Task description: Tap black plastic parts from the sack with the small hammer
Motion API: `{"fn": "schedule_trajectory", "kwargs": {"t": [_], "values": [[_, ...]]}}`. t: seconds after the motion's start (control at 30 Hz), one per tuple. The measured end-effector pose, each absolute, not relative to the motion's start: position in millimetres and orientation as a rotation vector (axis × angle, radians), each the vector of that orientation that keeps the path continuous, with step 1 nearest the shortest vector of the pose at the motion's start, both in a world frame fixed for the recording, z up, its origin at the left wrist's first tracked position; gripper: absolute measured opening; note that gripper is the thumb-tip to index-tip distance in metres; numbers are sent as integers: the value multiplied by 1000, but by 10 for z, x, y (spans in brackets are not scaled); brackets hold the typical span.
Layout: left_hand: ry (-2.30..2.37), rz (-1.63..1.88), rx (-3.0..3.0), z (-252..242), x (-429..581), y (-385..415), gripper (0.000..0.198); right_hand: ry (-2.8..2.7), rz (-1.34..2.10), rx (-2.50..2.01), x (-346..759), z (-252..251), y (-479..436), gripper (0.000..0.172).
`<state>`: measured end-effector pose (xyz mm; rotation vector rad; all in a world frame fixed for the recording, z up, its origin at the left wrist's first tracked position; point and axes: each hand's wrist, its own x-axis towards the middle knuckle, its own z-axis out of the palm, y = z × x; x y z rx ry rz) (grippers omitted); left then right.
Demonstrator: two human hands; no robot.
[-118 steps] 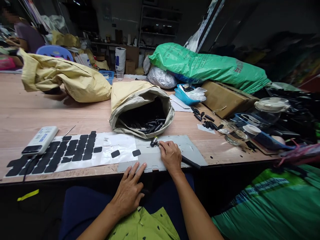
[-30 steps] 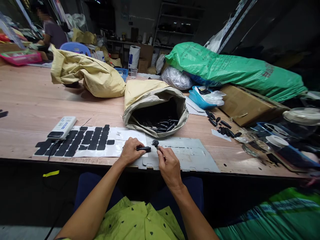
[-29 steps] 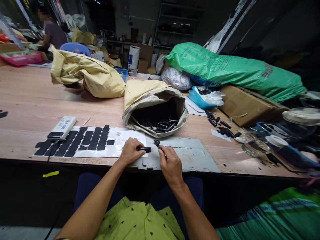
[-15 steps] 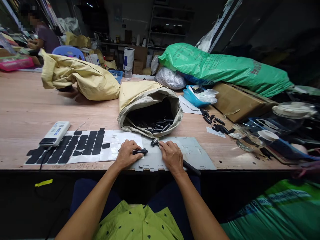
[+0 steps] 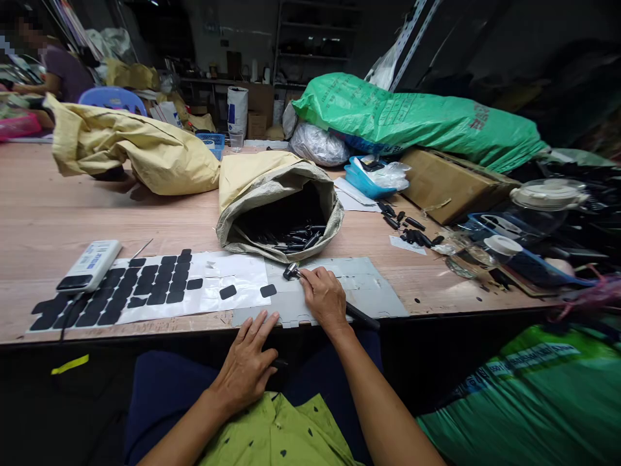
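Note:
My right hand (image 5: 326, 299) is closed round the black handle of a hammer (image 5: 292, 272), close below its metal head. The hammer head rests over the grey board (image 5: 373, 285) at the table's front edge, and the handle's end sticks out behind my wrist. My left hand (image 5: 247, 362) is below the table edge, over my lap, its fingers stretched out and slightly spread. Just past its thumb shows the end of a dark, slim piece (image 5: 280, 364), mostly hidden. Black rounded-square pads (image 5: 165, 278) lie in rows on a white sheet (image 5: 198, 304); two are set apart near the board.
Behind the board lies an open sack (image 5: 334, 220) with slim black parts (image 5: 303, 238) inside. A white device (image 5: 90, 266) with a cable sits on the left. Loose black parts (image 5: 414, 234), a cardboard box (image 5: 451, 184) and a green bag (image 5: 417, 123) occupy the right.
My left hand has moved from the board down below the table edge, its fingers opening from round a black piece. Two pads it covered now show. The right hand still grips the hammer.

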<state>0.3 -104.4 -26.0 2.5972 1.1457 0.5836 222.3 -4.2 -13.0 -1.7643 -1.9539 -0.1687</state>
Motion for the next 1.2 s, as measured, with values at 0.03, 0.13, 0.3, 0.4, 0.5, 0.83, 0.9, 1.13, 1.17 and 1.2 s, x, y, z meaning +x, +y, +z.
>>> {"fn": "schedule_trajectory", "kwargs": {"t": [0.03,0.13,0.3,0.4,0.5,0.83,0.9,1.13,1.17,1.2], "values": [[1144,632,2619,-322,-5,-1098,16,-1954,-169,-1763,2222,-128,-43,22],[1057,744,2650,-510,-26,-1219,24,-1955,-173,-1765,2219,-124,-42,22],[1223,340,2474,-780,-33,-1235,19,-1959,-190,-1769,2219,-132,-36,23],[1198,233,2403,-747,0,-1182,16,-1956,-186,-1771,2220,-132,-36,22],[987,394,2401,-454,109,-1064,10,-1956,-186,-1776,2215,-120,-38,20],[1460,969,2225,525,737,648,23,-1960,-173,-1795,2209,-105,-40,22],[1585,703,2226,549,794,907,22,-1960,-163,-1799,2213,-105,-36,22],[1574,346,2138,485,804,1069,21,-1957,-156,-1798,2217,-102,-24,21],[1581,368,2156,480,782,1053,22,-1956,-156,-1797,2218,-104,-24,21],[1595,409,2177,480,749,1030,23,-1954,-155,-1795,2219,-108,-24,21]]}}
